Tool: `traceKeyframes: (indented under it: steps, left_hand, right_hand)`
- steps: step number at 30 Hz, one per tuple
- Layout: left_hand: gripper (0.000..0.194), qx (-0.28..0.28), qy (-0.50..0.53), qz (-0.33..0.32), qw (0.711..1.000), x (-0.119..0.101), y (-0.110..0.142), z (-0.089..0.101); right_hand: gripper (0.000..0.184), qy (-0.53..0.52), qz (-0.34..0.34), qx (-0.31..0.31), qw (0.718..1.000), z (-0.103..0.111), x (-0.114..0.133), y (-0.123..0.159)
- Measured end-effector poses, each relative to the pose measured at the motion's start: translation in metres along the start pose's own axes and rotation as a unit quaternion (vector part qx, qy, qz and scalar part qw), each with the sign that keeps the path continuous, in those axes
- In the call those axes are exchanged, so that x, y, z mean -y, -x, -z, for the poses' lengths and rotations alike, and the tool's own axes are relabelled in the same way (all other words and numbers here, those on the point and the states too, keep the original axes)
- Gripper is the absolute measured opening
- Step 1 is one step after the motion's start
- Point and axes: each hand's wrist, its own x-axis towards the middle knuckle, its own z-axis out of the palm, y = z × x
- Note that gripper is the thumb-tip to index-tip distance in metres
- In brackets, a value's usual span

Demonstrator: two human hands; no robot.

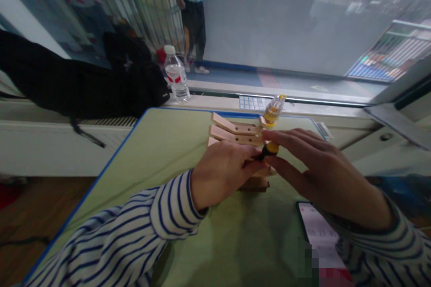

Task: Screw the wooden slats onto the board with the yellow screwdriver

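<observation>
A screwdriver with a yellow and black handle lies across the near side of a small wooden assembly. My right hand has its thumb and fingertips on either side of the handle's end. On the left, my left hand is closed, with thumb and forefinger pinched around the dark front part of the screwdriver; its tip is hidden. Light, angled wooden slats with drilled holes show beyond my left hand, and a darker wood piece sits below it. My hands cover the middle of the assembly.
The green table has a blue edge. A phone lies by my right forearm. Behind stand a small bottle with yellow contents and a water bottle. A black bag rests on the sill. People stand beyond the glass.
</observation>
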Motion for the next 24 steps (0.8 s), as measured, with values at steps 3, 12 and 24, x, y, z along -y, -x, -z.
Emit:
traceKeyframes:
  steps: [3,12,24]
  left_hand:
    - [0.025,0.012,0.001,0.002,1.000,-0.0014,-0.0001,0.0021]
    - [0.024,0.022,0.013,-0.014,1.000,0.0023,-0.0008,-0.0015]
    - [0.027,0.046,0.009,-0.022,0.999,-0.0006,-0.0004,0.0031]
  right_hand:
    - [0.037,-0.007,0.003,0.006,1.000,0.0017,0.0007,0.0020]
    - [0.026,0.013,0.013,0.000,1.000,-0.0034,-0.0062,0.0015]
    - [0.017,0.020,0.012,-0.012,1.000,-0.0034,-0.0034,-0.0012]
